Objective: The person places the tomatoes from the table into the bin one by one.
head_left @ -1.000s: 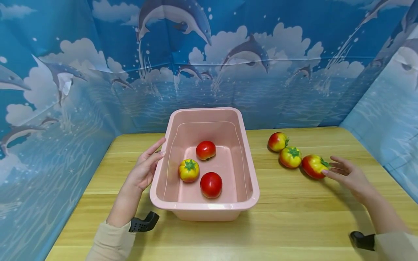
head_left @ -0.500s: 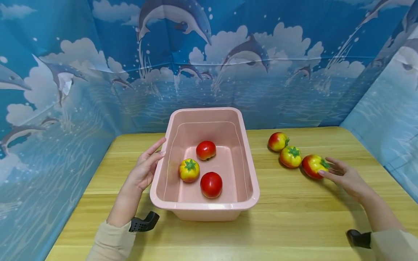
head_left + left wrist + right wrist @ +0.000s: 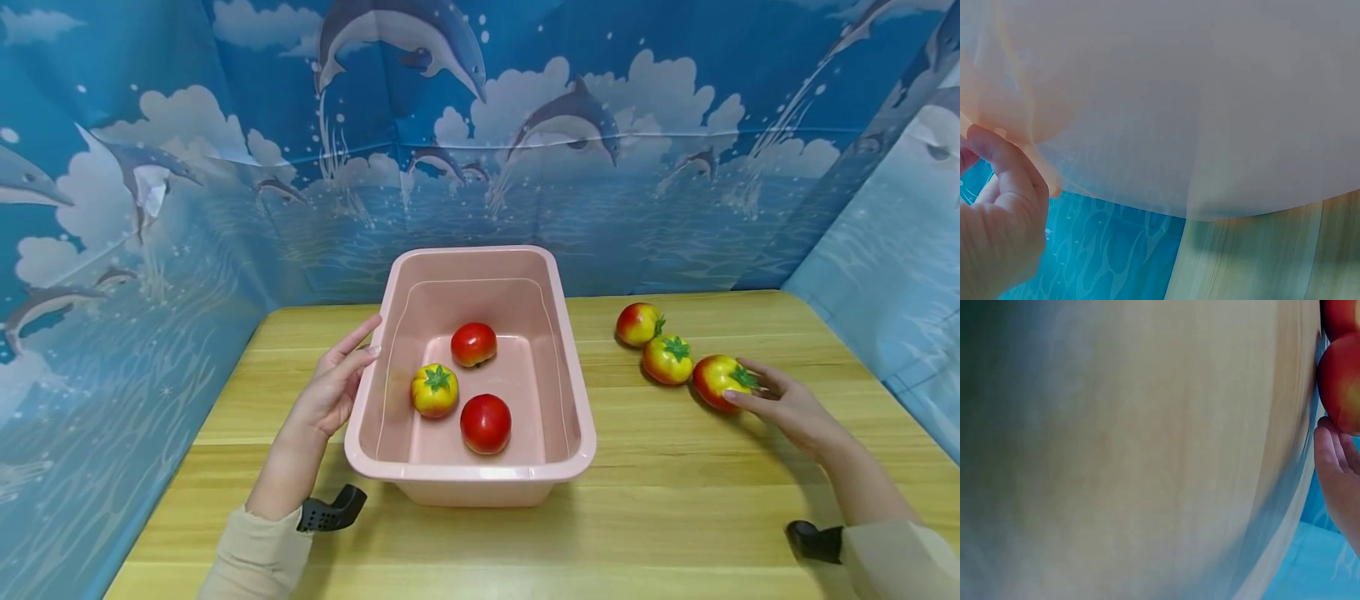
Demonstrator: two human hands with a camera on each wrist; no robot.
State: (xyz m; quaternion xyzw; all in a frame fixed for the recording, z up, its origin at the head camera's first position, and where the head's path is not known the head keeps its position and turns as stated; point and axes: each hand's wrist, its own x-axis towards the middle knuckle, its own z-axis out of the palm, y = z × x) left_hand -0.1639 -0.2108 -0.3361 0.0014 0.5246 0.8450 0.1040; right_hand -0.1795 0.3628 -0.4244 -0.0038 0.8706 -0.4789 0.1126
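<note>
Okay, rightmost red-yellow tomato [image 3: 716, 382] sits on the wooden table [image 3: 645, 517], right hand [image 3: 795, 412] parted loosely around its stem end, another tomato [image 3: 666, 363] just beside, left hand [image 3: 333, 385] relaxed against the pink tub [image 3: 468, 494] with three tomatoes [image 3: 485, 424] inside.

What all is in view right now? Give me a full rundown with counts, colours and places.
Bin: one, pink, on the table between the hands.
Red fruits: two, red, inside the bin.
Yellow fruit: one, mostly yellow with a green top, inside the bin on the left.
Two-tone fruits: three, red and yellow with green tops, on the table right of the bin.
Table: one, light wood, under everything.
Backdrop: sheet count unclear, blue with dolphins, behind and at both sides.
Wrist devices: two, black, one per wrist.
Sleeves: two, beige, on the forearms.
Left hand: one, bare, at the bin's left rim.
Right hand: one, bare, at the rightmost fruit.
</note>
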